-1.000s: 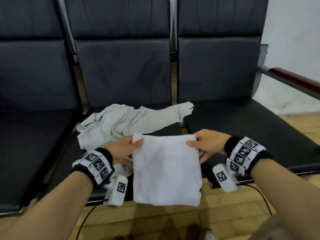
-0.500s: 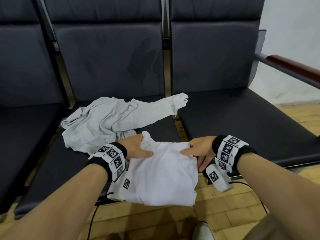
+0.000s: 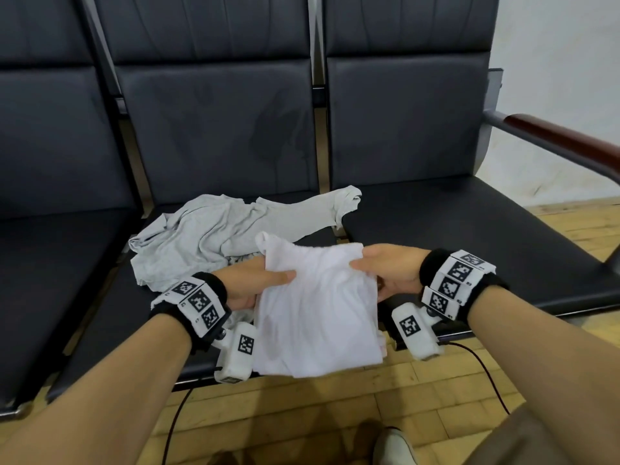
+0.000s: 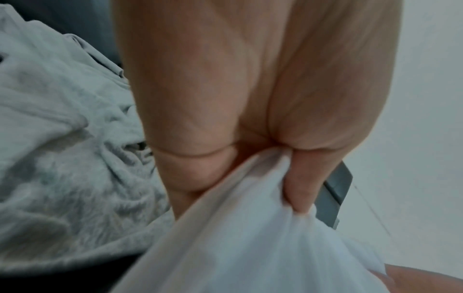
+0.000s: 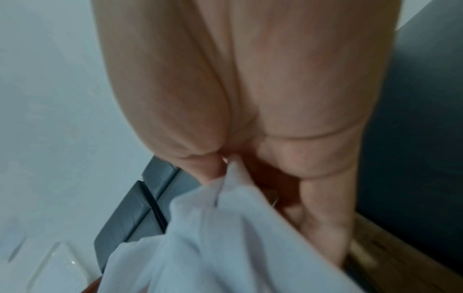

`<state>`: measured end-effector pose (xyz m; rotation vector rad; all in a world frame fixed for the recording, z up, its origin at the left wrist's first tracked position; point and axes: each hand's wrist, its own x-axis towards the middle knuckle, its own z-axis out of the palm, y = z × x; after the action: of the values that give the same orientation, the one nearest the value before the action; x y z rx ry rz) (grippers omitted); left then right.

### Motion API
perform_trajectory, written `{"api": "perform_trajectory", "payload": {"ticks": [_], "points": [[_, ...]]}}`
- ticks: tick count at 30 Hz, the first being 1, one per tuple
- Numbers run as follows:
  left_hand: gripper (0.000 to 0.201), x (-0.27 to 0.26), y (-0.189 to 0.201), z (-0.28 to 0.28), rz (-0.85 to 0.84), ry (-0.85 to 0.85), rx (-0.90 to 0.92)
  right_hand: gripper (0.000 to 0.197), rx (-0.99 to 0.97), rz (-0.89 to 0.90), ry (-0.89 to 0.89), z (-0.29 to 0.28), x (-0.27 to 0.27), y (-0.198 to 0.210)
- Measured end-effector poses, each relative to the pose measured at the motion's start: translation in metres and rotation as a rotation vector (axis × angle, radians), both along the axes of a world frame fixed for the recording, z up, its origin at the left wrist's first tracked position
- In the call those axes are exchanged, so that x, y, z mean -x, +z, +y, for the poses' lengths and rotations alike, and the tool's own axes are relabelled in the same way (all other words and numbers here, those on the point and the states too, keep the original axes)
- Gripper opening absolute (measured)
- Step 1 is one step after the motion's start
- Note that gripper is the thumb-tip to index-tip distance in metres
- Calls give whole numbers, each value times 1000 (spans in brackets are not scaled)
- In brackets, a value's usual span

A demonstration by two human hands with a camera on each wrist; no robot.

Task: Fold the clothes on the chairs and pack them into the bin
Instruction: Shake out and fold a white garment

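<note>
Row of 3 black padded chairs [image 3: 218, 135], joined side by side, on yellow wood-block floor [image 3: 335, 414]. Middle seat: crumpled grey garment [image 3: 214, 229] lying directly on cushion, one sleeve stretching toward 2 o'clock, reaching gap beside right seat. Right chair: brown-topped armrest [image 3: 563, 142] at 3 o'clock edge.

Folded garment [image 3: 318, 307] hangs before middle seat [image 3: 110, 323], between both hands. Crumpled garment [image 3: 214, 233] lies on that seat, behind. Armrest [image 3: 563, 142] far right.
</note>
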<state>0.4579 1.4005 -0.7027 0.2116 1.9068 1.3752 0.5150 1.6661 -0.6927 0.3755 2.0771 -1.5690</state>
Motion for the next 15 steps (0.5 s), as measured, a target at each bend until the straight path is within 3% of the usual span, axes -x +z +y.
{"api": "perform_trajectory", "payload": {"ticks": [5, 10, 15], "points": [[32, -22, 29, -8, 73, 204, -207, 26, 171, 203, -115, -12, -18, 46], [40, -35, 57, -29, 79, 293, -370, 29, 394, 371, -89, -45, -24, 103], [38, -50, 89, -57, 12, 326, -538, 31, 574, 428, -89, -90, -26, 152]]}}
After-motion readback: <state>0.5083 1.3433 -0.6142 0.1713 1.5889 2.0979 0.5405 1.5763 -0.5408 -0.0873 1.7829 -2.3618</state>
